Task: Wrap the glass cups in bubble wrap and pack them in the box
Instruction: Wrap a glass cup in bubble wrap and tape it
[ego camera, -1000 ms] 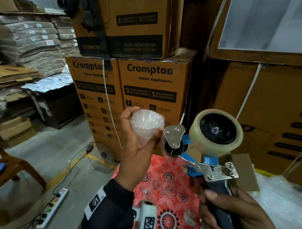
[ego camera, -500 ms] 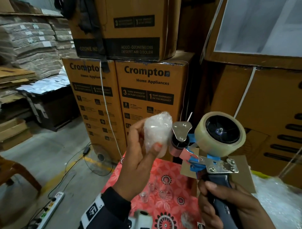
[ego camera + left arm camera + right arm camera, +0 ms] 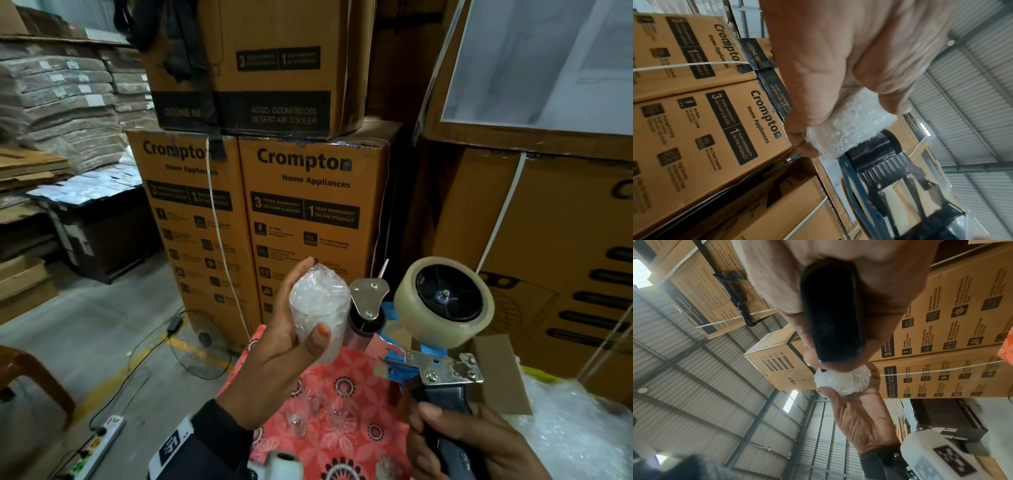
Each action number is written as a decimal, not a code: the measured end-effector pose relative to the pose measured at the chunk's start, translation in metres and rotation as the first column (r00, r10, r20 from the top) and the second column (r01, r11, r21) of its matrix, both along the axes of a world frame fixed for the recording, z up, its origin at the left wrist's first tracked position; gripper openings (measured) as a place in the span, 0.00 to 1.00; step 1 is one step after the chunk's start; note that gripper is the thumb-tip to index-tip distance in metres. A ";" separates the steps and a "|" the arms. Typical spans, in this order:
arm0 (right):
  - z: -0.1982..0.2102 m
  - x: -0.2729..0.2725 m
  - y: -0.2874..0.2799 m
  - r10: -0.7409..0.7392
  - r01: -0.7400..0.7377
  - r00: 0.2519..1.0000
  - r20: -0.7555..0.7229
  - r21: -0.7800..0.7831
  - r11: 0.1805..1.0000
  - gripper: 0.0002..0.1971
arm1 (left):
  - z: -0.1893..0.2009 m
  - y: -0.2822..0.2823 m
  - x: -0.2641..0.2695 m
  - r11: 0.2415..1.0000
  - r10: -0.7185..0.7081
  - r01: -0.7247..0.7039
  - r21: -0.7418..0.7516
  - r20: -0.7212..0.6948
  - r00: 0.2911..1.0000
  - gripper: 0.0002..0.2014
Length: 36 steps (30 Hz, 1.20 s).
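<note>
My left hand [image 3: 274, 356] is raised in front of the stacked cartons [image 3: 308, 205], fingers and thumb curled round a wrapped cup [image 3: 317, 313]. The cup sits upright in the palm, fully covered in bubble wrap. My thumb [image 3: 318, 342] presses its near side; the fingers pass behind it. The left wrist view confirms the grip: wrap bulges out between thumb and fingers [image 3: 803, 138].

My right hand [image 3: 469, 442] is closed firmly round the dark handle of a tape gun [image 3: 442, 373]. The gun is held upright, its roll of clear tape [image 3: 445, 301] uppermost. The metal front plate and black roller [image 3: 366, 318] stand just beside the wrapped cup. I cannot confirm whether roller and wrap are touching. In the right wrist view the handle butt [image 3: 830, 313] fills the grip, with the wrapped cup beyond it.

Below the hands lies a red patterned cloth [image 3: 346, 404]. Bare glass cups [image 3: 318, 407] stand on it; their number is not clear. A cardboard flap [image 3: 503, 373] shows behind the tape gun, and I cannot tell whether it belongs to the packing box. A heap of loose bubble wrap [image 3: 575, 435] lies at far right.

On the floor at left are a power strip [image 3: 99, 442], a cable and a fan grille [image 3: 202, 346] against the cartons.
</note>
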State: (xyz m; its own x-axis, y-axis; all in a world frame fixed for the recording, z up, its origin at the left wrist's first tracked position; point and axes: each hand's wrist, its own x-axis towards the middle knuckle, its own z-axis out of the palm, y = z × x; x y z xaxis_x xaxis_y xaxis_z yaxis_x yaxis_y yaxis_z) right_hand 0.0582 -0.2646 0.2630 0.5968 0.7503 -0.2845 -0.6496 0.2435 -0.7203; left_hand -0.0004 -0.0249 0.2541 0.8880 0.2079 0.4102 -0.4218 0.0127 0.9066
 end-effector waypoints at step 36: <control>0.013 -0.001 -0.011 0.012 -0.011 0.985 -0.171 0.007 1.000 0.13 | -0.004 0.002 0.030 0.991 0.010 -0.010 0.131 0.000 1.000 0.40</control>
